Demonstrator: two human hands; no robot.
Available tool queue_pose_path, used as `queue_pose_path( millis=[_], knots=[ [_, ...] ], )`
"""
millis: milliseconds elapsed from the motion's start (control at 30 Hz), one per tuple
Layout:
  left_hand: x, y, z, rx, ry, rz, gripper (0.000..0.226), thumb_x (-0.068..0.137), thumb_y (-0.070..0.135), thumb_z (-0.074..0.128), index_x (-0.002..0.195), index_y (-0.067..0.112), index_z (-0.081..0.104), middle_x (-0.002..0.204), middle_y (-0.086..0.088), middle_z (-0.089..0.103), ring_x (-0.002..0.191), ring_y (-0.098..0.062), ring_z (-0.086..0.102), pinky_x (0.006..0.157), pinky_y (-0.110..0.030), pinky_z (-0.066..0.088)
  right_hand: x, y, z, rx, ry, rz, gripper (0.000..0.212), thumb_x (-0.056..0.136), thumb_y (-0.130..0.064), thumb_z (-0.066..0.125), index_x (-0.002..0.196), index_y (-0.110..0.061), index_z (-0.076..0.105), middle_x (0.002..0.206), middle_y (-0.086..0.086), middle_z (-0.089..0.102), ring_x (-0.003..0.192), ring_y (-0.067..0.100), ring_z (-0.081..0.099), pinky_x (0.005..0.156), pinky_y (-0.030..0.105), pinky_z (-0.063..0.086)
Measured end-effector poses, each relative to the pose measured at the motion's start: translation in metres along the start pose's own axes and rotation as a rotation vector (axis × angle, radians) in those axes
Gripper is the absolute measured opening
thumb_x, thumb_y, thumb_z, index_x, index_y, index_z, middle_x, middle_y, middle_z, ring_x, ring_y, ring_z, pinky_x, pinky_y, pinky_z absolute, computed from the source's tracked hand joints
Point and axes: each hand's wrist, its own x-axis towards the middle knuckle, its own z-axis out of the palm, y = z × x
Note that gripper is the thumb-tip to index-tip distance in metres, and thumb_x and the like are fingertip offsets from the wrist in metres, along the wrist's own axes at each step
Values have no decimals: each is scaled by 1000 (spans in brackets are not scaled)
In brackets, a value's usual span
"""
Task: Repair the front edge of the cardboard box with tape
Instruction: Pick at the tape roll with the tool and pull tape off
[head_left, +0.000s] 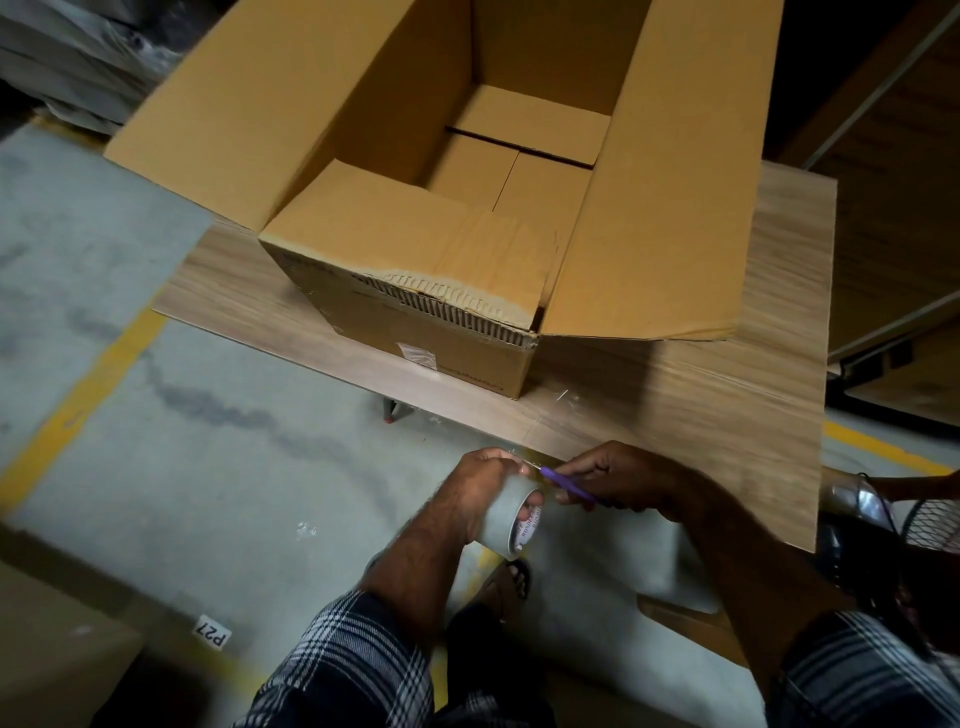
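Your box is matt brown cardboard, its torn front edge rough with bare fluting. The surface shows wood grain. Your tape roll looks smooth; the floor is dull, stained concrete.

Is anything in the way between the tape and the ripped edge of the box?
No. The tape is in the left hand, and only bare board lies between it and the box's torn front edge.

The box flaps are cut off by the top edge; the purple tool's blade is hidden between the hands.
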Motion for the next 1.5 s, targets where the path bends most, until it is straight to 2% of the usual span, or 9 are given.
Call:
queue_pose_path(
  millis=[167, 367, 500, 800, 967, 1167, 1300, 1400, 1500],
  knots=[
    [-6, 3, -2, -51, -48, -4, 12, 92, 4, 59, 103, 2, 65, 73, -28, 67, 49, -26, 59, 58, -32, 54, -1, -3, -1, -8, 14, -26, 28, 85, -39, 80, 112, -33, 79, 76, 9, 70, 54, 11, 50, 43, 20, 32],
    [-3, 6, -2, -40, -13, -40, 14, 91, 5, 64, 102, 0, 71, 71, -23, 70, 48, -25, 60, 58, -32, 56, 0, 0, 2, 18, -9, -74, 60, 61, -65, 84, 112, -34, 78, 102, 22, 76, 82, 19, 65, 71, 35, 46],
    [4, 3, -2, -31, 2, -37, 18, 88, 5, 67, 104, -1, 73, 81, -26, 69, 50, -26, 61, 56, -29, 57, -3, -6, 0, -29, 9, -16, 33, 87, -39, 78, 119, -31, 76, 79, 5, 73, 58, 5, 56, 46, 19, 35],
    [6, 3, -5, 81, 22, -2, 9, 90, 19, 70, 95, 12, 75, 99, -15, 72, 91, -30, 67, 72, -30, 55, -6, -15, 0, -22, 16, 35, 30, 89, -32, 75, 120, -36, 75, 76, 4, 66, 47, 2, 43, 39, 17, 25],
    [4, -2, -9, 169, -3, 0, 17, 89, 22, 72, 101, 12, 79, 99, -12, 73, 84, -24, 65, 76, -32, 55, -4, -20, 4, -30, 42, 22, 29, 92, -28, 73, 121, -29, 75, 74, 3, 66, 45, 0, 46, 39, 15, 27],
    [-8, -22, -27, 100, -12, 50, 13, 99, 8, 56, 94, 9, 69, 62, -7, 69, 45, -14, 64, 48, -21, 52, -6, -23, 8, -126, -15, 32, 33, 92, -28, 73, 124, -33, 70, 73, -4, 70, 43, -2, 49, 39, 15, 29],
    [-20, -21, -45, 127, -49, 127, 14, 103, 15, 57, 93, 16, 67, 67, -16, 71, 48, -25, 62, 54, -33, 55, -4, -29, 21, -270, -108, 97, 32, 87, -46, 76, 118, -49, 69, 82, -1, 70, 45, 0, 44, 43, 22, 30],
    [-29, -21, -55, 202, -71, 201, 13, 103, 23, 59, 92, 18, 66, 73, -19, 73, 54, -29, 62, 59, -38, 56, -4, -35, 36, -275, -9, 97, 50, 74, -58, 79, 120, -38, 72, 82, -4, 76, 52, -2, 56, 49, 19, 40],
    [-40, -21, -66, 306, -43, 296, 17, 104, 28, 58, 90, 26, 68, 72, -7, 75, 57, -21, 66, 57, -29, 54, -4, -44, 57, -440, 129, -10, 64, 65, -62, 62, 120, -31, 75, 105, -4, 79, 89, 8, 68, 83, 28, 53]
  ],
)
